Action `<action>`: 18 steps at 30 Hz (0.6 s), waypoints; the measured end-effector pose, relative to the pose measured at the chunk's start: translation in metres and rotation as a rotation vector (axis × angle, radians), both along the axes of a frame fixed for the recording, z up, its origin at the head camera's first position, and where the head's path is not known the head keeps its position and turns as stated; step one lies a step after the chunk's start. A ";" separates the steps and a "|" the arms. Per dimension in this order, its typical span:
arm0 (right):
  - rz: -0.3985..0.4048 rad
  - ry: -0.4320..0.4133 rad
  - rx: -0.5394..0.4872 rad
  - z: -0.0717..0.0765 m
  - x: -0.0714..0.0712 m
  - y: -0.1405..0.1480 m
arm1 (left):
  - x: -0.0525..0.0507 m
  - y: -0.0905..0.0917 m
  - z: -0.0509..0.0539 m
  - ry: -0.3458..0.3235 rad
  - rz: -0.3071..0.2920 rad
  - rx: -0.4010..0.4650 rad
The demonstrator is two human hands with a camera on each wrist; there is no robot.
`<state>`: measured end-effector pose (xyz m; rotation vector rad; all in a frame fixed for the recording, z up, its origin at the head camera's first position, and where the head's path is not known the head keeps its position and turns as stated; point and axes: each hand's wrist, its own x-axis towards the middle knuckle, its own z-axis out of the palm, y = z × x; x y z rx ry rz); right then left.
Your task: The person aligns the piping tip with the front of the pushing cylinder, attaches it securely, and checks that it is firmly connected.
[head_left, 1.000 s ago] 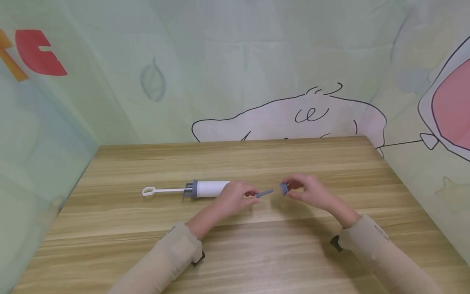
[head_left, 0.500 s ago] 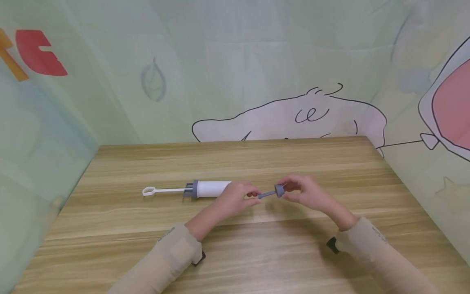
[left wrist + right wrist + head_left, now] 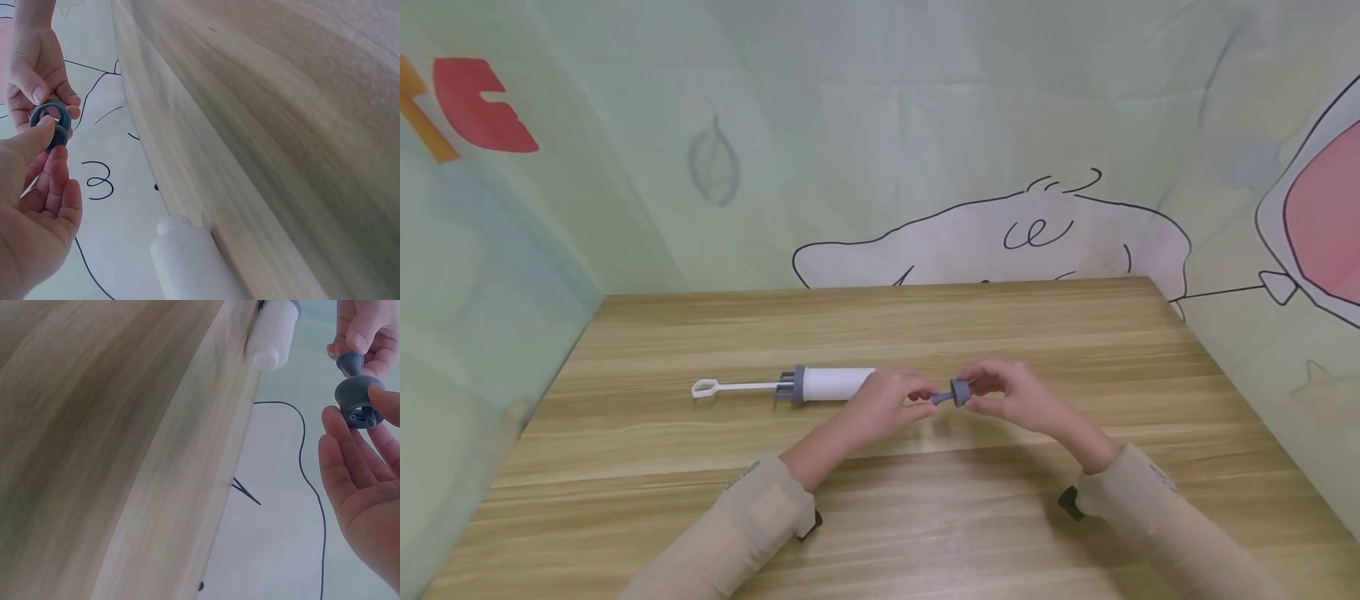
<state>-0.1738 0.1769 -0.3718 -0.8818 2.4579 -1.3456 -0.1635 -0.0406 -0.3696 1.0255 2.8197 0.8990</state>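
Note:
My left hand [image 3: 880, 404] pinches the flared end of a grey nozzle [image 3: 349, 361] between thumb and fingers. A grey ring-shaped cap [image 3: 356, 391] is held by the fingertips of my right hand [image 3: 1018, 402], around the nozzle. The nozzle's thin tip shows in the cap's open side in the right wrist view. Both pieces are up off the table. Behind the left hand lies a white tube [image 3: 837, 384] with a grey collar [image 3: 799, 384], like a dispensing gun or large syringe; the hand hides its right end in the head view.
A white plunger rod [image 3: 748, 387] with a loop handle [image 3: 704, 388] sticks out leftward from the collar. Everything lies on a wood-grain table [image 3: 970, 517]. A printed cloth wall [image 3: 865, 150] stands along the table's back and sides.
My right hand has moved left with the cap, from apart from the nozzle to over its thin end. More of the nozzle is now inside the cap. The left hand has barely moved.

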 end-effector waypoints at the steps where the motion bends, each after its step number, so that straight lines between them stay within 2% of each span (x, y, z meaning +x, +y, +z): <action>1: 0.000 -0.004 -0.004 0.000 0.000 -0.001 | 0.000 0.000 0.000 -0.003 0.001 -0.002; 10: 0.026 -0.009 -0.051 -0.001 0.002 -0.008 | 0.000 0.001 0.000 -0.014 0.005 0.008; 18: 0.033 -0.032 -0.052 -0.001 0.004 -0.013 | 0.000 0.000 -0.001 -0.002 -0.001 0.061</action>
